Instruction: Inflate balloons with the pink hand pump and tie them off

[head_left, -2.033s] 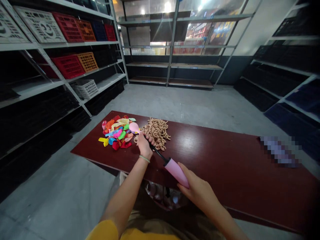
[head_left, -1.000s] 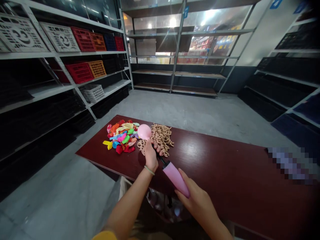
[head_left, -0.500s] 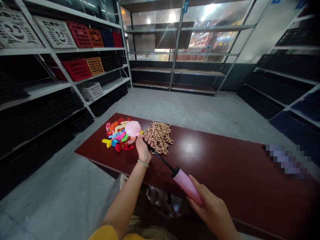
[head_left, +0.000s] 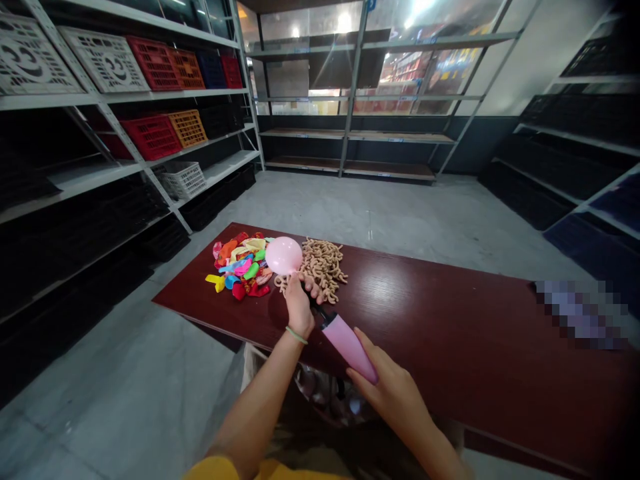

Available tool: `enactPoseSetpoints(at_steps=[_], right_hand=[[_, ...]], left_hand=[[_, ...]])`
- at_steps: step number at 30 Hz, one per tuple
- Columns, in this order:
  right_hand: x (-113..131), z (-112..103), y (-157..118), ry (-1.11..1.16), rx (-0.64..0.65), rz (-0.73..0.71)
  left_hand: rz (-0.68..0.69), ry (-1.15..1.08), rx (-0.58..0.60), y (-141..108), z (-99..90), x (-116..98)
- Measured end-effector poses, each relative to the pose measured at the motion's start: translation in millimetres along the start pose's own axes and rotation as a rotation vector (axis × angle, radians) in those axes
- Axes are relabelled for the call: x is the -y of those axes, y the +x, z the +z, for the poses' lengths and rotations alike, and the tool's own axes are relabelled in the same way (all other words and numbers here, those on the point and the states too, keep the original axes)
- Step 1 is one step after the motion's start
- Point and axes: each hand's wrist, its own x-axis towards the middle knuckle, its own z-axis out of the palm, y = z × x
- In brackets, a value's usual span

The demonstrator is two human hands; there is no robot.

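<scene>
Across the foreground, a dark red bench (head_left: 430,313), bearing a heap of tan, curled pieces (head_left: 323,265) and, just left, a heap of limp, many-coloured balloons (head_left: 245,268). Over the near edge, a pink-barrelled hand pump (head_left: 350,348), with little black rod (head_left: 319,309) showing. Around the barrel, the right hand (head_left: 393,381), fingers wrapped; around the front end, the left hand (head_left: 300,308), fingers curled tight. Beyond it, held over the bench, a partly filled pink balloon (head_left: 283,255), neck apparently pinched there. Looks like mid-inflation, near stroke's end. Probably calls for drawing the barrel back, neck sealed.
</scene>
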Motion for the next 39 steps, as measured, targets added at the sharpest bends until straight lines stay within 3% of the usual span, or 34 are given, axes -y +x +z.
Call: enactPoseSetpoints(at_steps=[6,10,15,22,26,32,39], right_hand=[[-25,-25,-35,-0.043,0.021,-0.092],[-33,-31,-46,-0.087,0.014,-0.089],[-22,-27,-27,-0.165,-0.027,-0.071],[3,-2,17,-0.282,-0.102,0.005],[5,7,23,-0.283,-0.085,-0.017],[-15,-9,-3,-0.215,-0.035,-0.109],[-44,-29,-34,-0.241,-0.004,-0.121]], left_hand=[[0.054,-0.055,-0.024,27,-8.3,-26],[0.042,-0.076,-0.033,34,-11.9,-30],[0.057,-0.08,-0.091,31,-5.7,-21],[-0.022,-0.073,-0.016,4,7.6,12],[-0.024,-0.055,-0.028,-2,3.4,18],[0.056,-0.039,-0.05,13,0.3,-1],[0.111,-0.04,-0.112,38,-11.5,-15]])
